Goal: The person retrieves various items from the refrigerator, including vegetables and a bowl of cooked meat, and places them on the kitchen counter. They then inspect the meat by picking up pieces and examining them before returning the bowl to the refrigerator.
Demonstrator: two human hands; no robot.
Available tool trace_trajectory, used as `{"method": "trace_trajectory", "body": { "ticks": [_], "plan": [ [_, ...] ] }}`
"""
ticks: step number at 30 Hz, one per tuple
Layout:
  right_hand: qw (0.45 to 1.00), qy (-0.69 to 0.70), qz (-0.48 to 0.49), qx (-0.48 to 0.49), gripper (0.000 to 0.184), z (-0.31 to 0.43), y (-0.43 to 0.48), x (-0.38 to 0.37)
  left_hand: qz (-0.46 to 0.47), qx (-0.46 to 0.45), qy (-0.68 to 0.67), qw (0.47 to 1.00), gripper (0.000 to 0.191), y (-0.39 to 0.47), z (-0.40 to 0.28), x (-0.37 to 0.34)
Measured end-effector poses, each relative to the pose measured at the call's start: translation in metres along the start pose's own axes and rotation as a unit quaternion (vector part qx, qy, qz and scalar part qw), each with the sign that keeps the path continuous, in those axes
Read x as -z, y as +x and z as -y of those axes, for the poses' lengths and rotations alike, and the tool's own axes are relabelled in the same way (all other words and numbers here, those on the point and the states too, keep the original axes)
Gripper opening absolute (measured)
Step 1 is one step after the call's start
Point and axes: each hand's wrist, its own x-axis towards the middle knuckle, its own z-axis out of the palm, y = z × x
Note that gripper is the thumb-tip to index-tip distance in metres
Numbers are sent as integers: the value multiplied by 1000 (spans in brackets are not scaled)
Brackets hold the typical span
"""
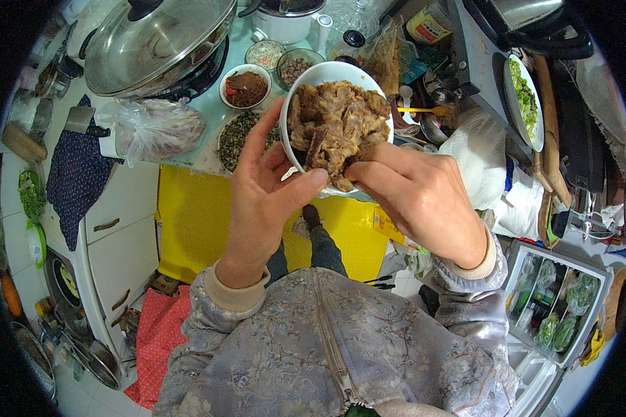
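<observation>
My left hand (276, 187) is wrapped around a white bowl (329, 72), thumb over the near rim and fingers along its left side. The bowl tilts towards me, filled with brown chunks that look like cooked meat (339, 122). At its lower right edge, the bent fingers of my right hand (417, 193) touch the chunks. My right thumb and fingertips are partly hidden, so whether they pinch a piece is unclear. Behind the bowl, on the pale green counter, are a dish of dark green flakes (235, 138) and a small bowl of reddish-brown powder (246, 89).
A large lidded pan (156, 47) stands at the back left, with a knotted plastic bag (156, 127) before it. The knife (86, 122) lies near the counter's left edge. A plate of chopped greens (524, 101) is on the right. An open fridge (553, 302) stands lower right.
</observation>
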Motion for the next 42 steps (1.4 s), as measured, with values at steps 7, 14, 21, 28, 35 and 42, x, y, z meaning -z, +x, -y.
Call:
{"method": "trace_trajectory", "body": {
  "ticks": [7,14,21,28,35,42],
  "plan": [
    [1000,-2,7,-7,16,5,1,-3,0,6,-16,1000,76,-5,-2,2],
    [999,-32,32,-2,12,18,0,2,13,17,-21,1000,77,-12,-3,5],
    [995,-61,76,-3,9,32,-3,12,48,65,-39,996,77,-21,-6,6],
    [995,-59,67,-33,14,47,-19,14,80,105,-34,991,73,-25,-3,6],
    [978,150,-64,-128,11,46,-59,20,106,145,2,984,68,-29,-8,-9],
    [741,570,-248,-253,10,65,-153,5,232,155,32,960,49,-41,10,-40]
  ]
}}
